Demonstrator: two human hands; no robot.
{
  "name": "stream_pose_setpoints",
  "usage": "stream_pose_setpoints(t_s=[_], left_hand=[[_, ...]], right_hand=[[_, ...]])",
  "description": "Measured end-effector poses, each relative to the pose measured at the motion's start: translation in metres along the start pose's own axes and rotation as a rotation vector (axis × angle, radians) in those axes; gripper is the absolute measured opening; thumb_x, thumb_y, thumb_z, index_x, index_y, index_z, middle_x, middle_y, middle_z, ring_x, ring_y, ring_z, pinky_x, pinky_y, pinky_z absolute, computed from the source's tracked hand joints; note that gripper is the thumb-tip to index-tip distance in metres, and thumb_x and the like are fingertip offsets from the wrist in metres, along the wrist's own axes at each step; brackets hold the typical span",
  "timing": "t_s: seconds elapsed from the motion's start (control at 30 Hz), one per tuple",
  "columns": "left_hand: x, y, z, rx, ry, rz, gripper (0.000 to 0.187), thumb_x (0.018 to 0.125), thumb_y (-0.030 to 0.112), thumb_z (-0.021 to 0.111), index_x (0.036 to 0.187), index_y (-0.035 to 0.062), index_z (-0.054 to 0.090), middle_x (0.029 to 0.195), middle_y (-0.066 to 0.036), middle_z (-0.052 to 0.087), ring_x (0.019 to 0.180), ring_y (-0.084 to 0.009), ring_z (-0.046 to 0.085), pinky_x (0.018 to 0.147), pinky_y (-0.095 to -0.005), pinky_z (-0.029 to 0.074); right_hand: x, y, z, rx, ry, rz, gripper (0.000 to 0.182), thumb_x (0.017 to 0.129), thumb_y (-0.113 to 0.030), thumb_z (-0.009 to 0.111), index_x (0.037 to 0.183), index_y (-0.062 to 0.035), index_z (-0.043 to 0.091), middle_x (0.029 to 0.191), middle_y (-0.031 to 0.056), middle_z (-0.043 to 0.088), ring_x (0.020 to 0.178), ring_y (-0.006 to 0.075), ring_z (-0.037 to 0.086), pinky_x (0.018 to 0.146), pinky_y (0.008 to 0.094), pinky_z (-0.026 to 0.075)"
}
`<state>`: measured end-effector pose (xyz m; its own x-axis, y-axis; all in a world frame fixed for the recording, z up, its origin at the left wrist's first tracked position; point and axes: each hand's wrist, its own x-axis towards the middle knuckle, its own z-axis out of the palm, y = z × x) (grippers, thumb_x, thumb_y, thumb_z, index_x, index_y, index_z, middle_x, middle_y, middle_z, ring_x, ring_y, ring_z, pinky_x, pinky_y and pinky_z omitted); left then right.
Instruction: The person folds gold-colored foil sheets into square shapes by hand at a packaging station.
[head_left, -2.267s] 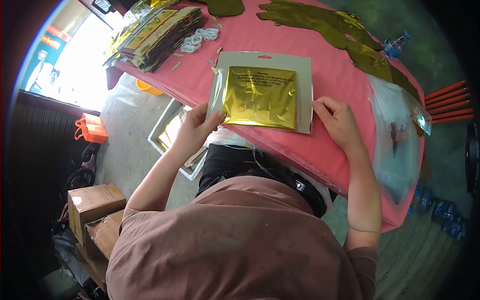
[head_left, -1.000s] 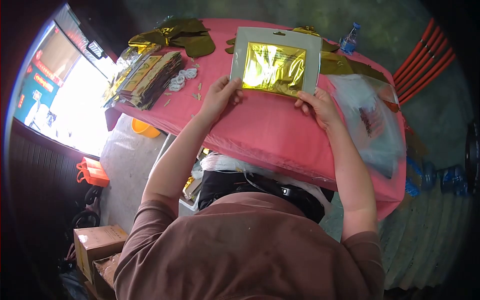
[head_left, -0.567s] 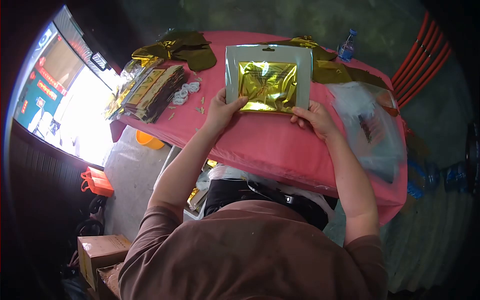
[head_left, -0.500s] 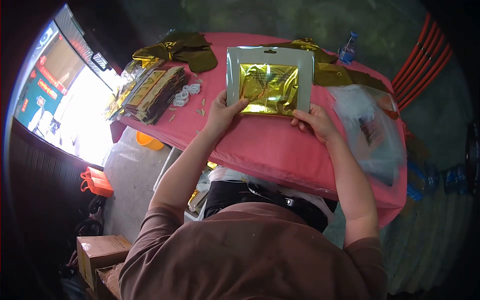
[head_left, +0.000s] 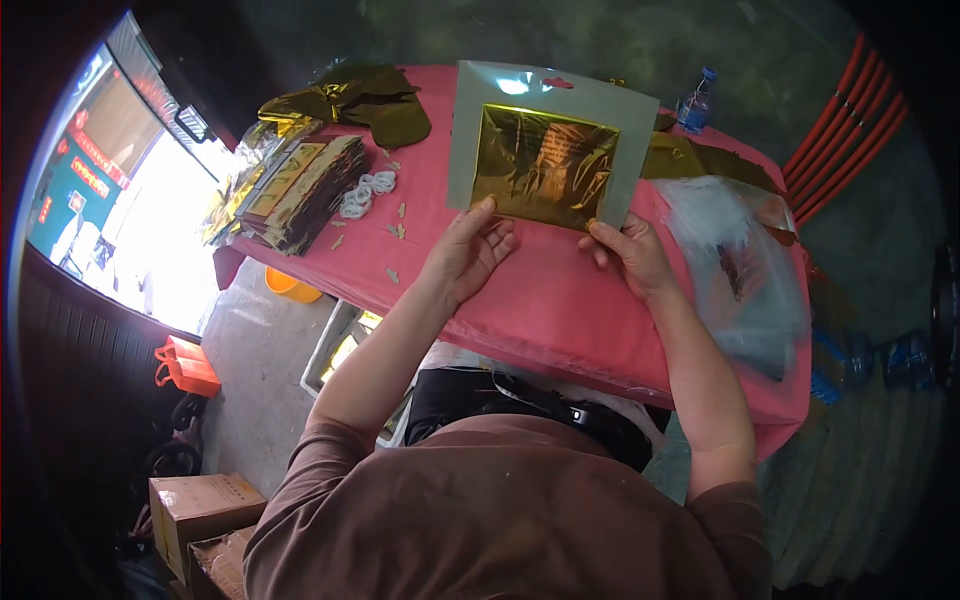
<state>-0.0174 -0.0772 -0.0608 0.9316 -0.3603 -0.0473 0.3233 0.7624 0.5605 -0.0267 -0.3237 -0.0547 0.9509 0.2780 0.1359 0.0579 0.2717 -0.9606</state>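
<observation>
A flat retail package [head_left: 455, 150] with a grey-white card frame, a hang hole at the top and shiny gold foil behind its window is held up over the table, slightly tilted. My right hand [head_left: 638, 252] pinches its lower right corner, thumb in front. My left hand [head_left: 472, 250] is at the lower left edge, thumb tip against the package and the other visible fingers loosely curled below. Fingers behind the card are hidden. Gold foil pieces [head_left: 350, 105] lie at the far left of the table, and more gold foil [head_left: 690, 157] lies right of the package.
On the pink-covered table [head_left: 560, 300] are a stack of printed cards [head_left: 310, 190], white coiled bands [head_left: 366, 194], small scraps, clear plastic bags [head_left: 735, 260] and a bottle [head_left: 697, 102]. Cardboard boxes [head_left: 205, 505], an orange bag [head_left: 188, 366] and a yellow-orange container [head_left: 292, 284] are on the floor.
The package has risen slightly and tilted, its right side lower. My left hand has shifted from its left side to the bottom edge, with its palm turned up more.
</observation>
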Motion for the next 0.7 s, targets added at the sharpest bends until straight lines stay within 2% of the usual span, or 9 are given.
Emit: stream_pose_setpoints(t_s=[0.23, 0.3, 0.37, 0.4, 0.47, 0.5, 0.6, 0.67, 0.7], left_hand=[[-0.005, -0.002, 0.007, 0.178, -0.004, -0.002, 0.019, 0.088, 0.015, 0.059, 0.104, 0.0056, 0.054, 0.094, -0.006, 0.061, 0.083, -0.0165, 0.061, 0.075, -0.0313, 0.053], [-0.008, -0.003, 0.006, 0.202, 0.058, 0.032, 0.019, 0.089, 0.013, 0.058, 0.104, 0.0035, 0.054, 0.096, -0.007, 0.061, 0.083, -0.0169, 0.061, 0.074, -0.0308, 0.053], [-0.011, -0.004, 0.003, 0.212, 0.055, 0.05, 0.018, 0.089, 0.012, 0.058, 0.104, 0.0033, 0.055, 0.095, -0.007, 0.062, 0.082, -0.0168, 0.062, 0.074, -0.0303, 0.053], [-0.012, -0.005, 0.002, 0.222, 0.051, 0.077, 0.018, 0.088, 0.011, 0.058, 0.104, 0.003, 0.055, 0.095, -0.008, 0.062, 0.081, -0.0166, 0.062, 0.074, -0.0297, 0.053], [-0.013, -0.006, 0.005, 0.214, 0.058, 0.084, 0.017, 0.088, 0.01, 0.058, 0.104, 0.0028, 0.056, 0.095, -0.008, 0.062, 0.08, -0.0167, 0.062, 0.074, -0.03, 0.053], [-0.013, -0.006, 0.005, 0.208, 0.063, 0.097, 0.017, 0.088, 0.009, 0.058, 0.104, 0.0026, 0.056, 0.094, -0.008, 0.062, 0.08, -0.0169, 0.062, 0.074, -0.0302, 0.053], [-0.011, -0.009, 0.001, 0.257, 0.03, 0.104, 0.018, 0.088, 0.008, 0.058, 0.105, 0.0021, 0.056, 0.095, -0.008, 0.062, 0.079, -0.0172, 0.062, 0.074, -0.0302, 0.052], [-0.011, -0.01, 0.001, 0.275, 0.009, 0.097, 0.019, 0.088, 0.008, 0.058, 0.105, 0.0015, 0.056, 0.095, -0.008, 0.062, 0.079, -0.0171, 0.062, 0.074, -0.0301, 0.052], [-0.012, -0.012, 0.002, 0.294, -0.011, 0.099, 0.019, 0.088, 0.008, 0.058, 0.106, 0.0009, 0.056, 0.096, -0.008, 0.062, 0.08, -0.017, 0.062, 0.074, -0.03, 0.052]], right_hand=[[-0.002, -0.004, 0.001, -0.017, -0.021, 0.069, 0.008, 0.088, -0.014, 0.06, 0.09, -0.0076, 0.063, 0.077, 0.0076, 0.066, 0.058, 0.0087, 0.055, 0.053, 0.0205, 0.043], [-0.003, -0.005, 0.003, -0.019, -0.032, 0.103, 0.009, 0.088, -0.015, 0.059, 0.091, -0.0073, 0.063, 0.078, 0.0074, 0.066, 0.059, 0.0089, 0.055, 0.053, 0.0207, 0.043], [-0.004, -0.004, 0.003, -0.008, -0.023, 0.099, 0.019, 0.09, -0.025, 0.058, 0.092, -0.0067, 0.063, 0.077, 0.0049, 0.066, 0.056, 0.006, 0.054, 0.052, 0.0199, 0.042], [-0.004, -0.004, 0.002, -0.006, -0.016, 0.104, 0.019, 0.09, -0.025, 0.058, 0.092, -0.0067, 0.063, 0.077, 0.0049, 0.066, 0.056, 0.006, 0.054, 0.052, 0.0199, 0.042], [-0.002, -0.004, -0.001, -0.015, -0.03, 0.144, 0.023, 0.094, -0.027, 0.05, 0.096, -0.0068, 0.062, 0.081, 0.0071, 0.065, 0.06, 0.0089, 0.055, 0.054, 0.0221, 0.043], [-0.001, -0.003, -0.003, -0.014, -0.027, 0.147, 0.023, 0.094, -0.027, 0.05, 0.096, -0.0068, 0.062, 0.081, 0.0071, 0.065, 0.06, 0.0089, 0.055, 0.054, 0.0221, 0.043], [0.0, -0.002, -0.007, -0.011, 0.026, 0.171, 0.029, 0.094, -0.03, 0.048, 0.102, -0.0051, 0.06, 0.088, 0.0061, 0.065, 0.07, 0.0093, 0.058, 0.062, 0.0236, 0.046], [0.002, 0.0, 0.001, 0.141, 0.152, 0.07, 0.028, 0.091, -0.029, 0.055, 0.102, -0.0042, 0.062, 0.094, 0.0037, 0.064, 0.08, 0.0092, 0.059, 0.071, 0.0235, 0.047], [0.0, -0.003, 0.004, 0.144, 0.165, 0.074, 0.028, 0.091, -0.029, 0.055, 0.102, -0.0042, 0.062, 0.094, 0.0037, 0.064, 0.08, 0.0092, 0.059, 0.071, 0.0235, 0.047]])
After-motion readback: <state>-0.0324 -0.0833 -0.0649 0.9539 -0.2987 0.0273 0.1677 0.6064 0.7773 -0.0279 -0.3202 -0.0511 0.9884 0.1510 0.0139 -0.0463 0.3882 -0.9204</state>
